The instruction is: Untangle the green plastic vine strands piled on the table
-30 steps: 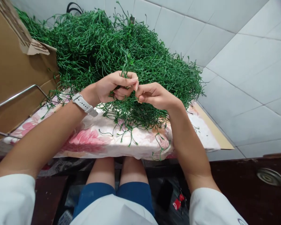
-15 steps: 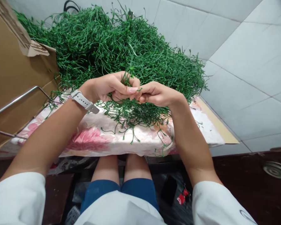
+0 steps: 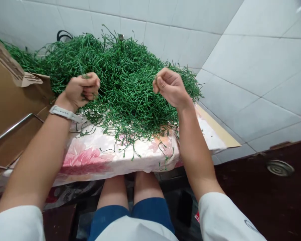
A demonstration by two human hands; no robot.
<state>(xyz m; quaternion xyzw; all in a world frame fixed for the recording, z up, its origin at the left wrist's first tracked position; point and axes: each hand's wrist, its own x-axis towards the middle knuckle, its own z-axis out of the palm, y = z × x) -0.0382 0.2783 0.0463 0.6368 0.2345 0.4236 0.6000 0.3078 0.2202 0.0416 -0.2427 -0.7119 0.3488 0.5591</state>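
A large heap of thin green stems (image 3: pixel 137 87) lies on a table with a floral cloth (image 3: pixel 87 157). On the left, my left hand (image 3: pixel 82 88) is closed around a few green stems, which show blurred above and below its fingers. A pale watch band circles that wrist. My right hand (image 3: pixel 169 85) hovers over the right part of the heap, its thumb and fingers pinched together. Whatever it may hold is too small to make out. The two hands are well apart.
An open cardboard box (image 3: pixel 12 100) with a metal rod (image 3: pixel 12 129) in front stands at the left. White tiled walls rise behind the heap and at the right. Loose stems lie near the table's front edge. A round metal object (image 3: pixel 280 168) is at the lower right.
My hands, which were touching over the heap, have separated, the left one moving left and the right one slightly up. The camera view has shifted a little.
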